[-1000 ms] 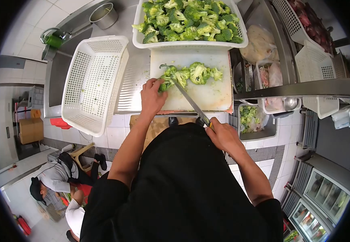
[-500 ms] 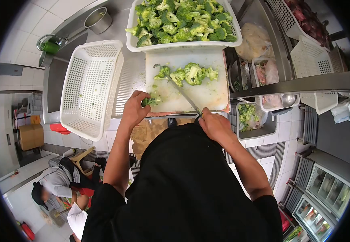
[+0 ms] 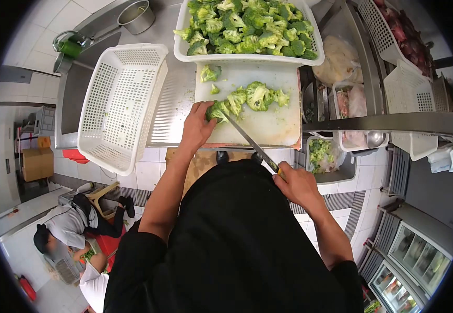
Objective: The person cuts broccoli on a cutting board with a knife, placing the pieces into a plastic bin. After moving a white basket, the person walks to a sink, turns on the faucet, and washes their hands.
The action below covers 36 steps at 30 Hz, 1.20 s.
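Note:
My left hand (image 3: 198,126) is closed around a broccoli floret (image 3: 217,110) near the left edge of the white cutting board (image 3: 268,130). In my right hand (image 3: 297,183) is the handle of a long knife (image 3: 248,138). Its blade slants up and left across the board, with the tip at the held floret. More cut broccoli (image 3: 258,97) lies in a row to the right of the blade. A separate floret (image 3: 210,73) and a small bit (image 3: 214,89) rest at the board's upper left.
A white basket (image 3: 180,44) heaped with broccoli stands behind the board. Left of the board is a perforated white basket (image 3: 156,73) with a few green scraps. A metal pot (image 3: 136,21) sits by the sink. Bins of food flank the right side. A person (image 3: 70,229) works low at left.
My left hand has moved from the board's front left edge up to a floret. My right hand has drawn back right with the knife. Two pieces now lie at the board's upper left.

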{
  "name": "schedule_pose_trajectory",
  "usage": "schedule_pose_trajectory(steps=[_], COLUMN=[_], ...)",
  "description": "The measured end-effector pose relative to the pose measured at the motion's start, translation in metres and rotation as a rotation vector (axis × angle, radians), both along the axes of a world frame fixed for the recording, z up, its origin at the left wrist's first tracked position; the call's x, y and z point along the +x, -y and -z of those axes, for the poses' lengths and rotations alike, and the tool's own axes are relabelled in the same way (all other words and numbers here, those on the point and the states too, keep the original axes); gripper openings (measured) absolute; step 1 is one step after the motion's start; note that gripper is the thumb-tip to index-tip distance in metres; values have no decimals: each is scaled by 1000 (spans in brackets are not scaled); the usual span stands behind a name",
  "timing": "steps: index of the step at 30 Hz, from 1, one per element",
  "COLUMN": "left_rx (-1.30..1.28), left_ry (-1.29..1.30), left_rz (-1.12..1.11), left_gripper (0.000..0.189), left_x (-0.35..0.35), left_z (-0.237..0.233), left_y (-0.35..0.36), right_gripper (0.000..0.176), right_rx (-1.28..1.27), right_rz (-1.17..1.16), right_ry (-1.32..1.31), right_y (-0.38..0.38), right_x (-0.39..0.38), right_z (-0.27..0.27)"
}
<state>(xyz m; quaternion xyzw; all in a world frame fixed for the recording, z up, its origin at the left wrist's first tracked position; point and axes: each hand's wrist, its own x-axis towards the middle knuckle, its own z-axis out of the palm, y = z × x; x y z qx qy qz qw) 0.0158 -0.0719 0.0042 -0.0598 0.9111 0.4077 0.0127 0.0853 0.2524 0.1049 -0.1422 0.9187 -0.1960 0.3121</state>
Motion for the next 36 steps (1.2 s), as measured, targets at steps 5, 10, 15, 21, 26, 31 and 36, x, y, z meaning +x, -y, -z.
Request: schedule_pose_trajectory(steps=[5, 10, 15, 21, 26, 31, 36], left_rx=[-36, -31, 5, 53, -39, 40, -201], left_ry=[-73, -66, -61, 23, 136, 61, 68], left_rz=[47, 61, 62, 110, 166, 279, 540], left_gripper=[44, 42, 44, 51, 70, 80, 78], left_x=[-7, -10, -10, -9, 3, -4, -20], left_z=[-3, -5, -3, 4, -18, -13, -33], left_y=[5, 5, 7, 11, 13, 38, 31], right_gripper=[27, 26, 25, 26, 26, 26, 25], right_rx=[31, 28, 28, -12, 24, 59, 66], right_rz=[-20, -26, -84, -137, -155, -182, -79], right_ry=[-19, -18, -120, -103, -93, -42, -78], right_y=[2, 10, 11, 29, 18, -13, -33], right_x=[1, -5, -9, -20, -30, -24, -17], right_z=[2, -3, -7, 37, 49, 35, 10])
